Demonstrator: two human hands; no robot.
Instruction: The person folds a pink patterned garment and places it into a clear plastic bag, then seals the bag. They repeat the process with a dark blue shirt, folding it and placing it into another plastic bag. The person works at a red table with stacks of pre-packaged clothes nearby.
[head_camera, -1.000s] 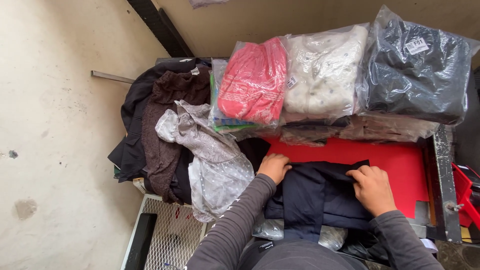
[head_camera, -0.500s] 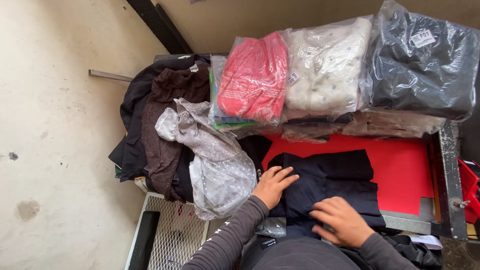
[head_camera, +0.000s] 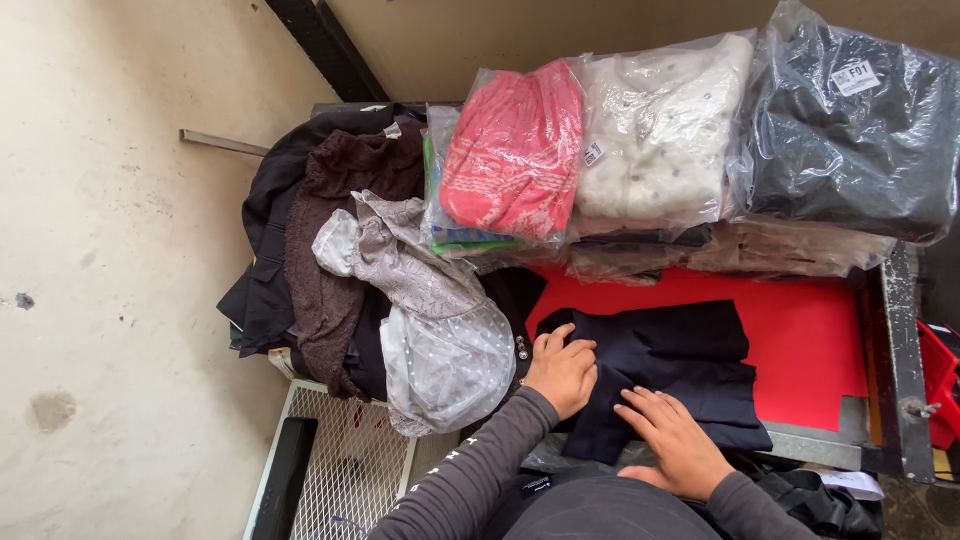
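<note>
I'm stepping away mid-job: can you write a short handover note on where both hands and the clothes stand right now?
Left hand: flat on the left edge of the dark garment, gripping nothing.
Right hand: palm down on the garment's near edge, fingers spread.
The garment lies part-folded on the red mat.
Done: bagged clothes, including the red bagged item, are stacked along the far side.
Left: the dark garment is not bagged; the loose pile at left, grey lace piece on top, is unfolded.
</note>
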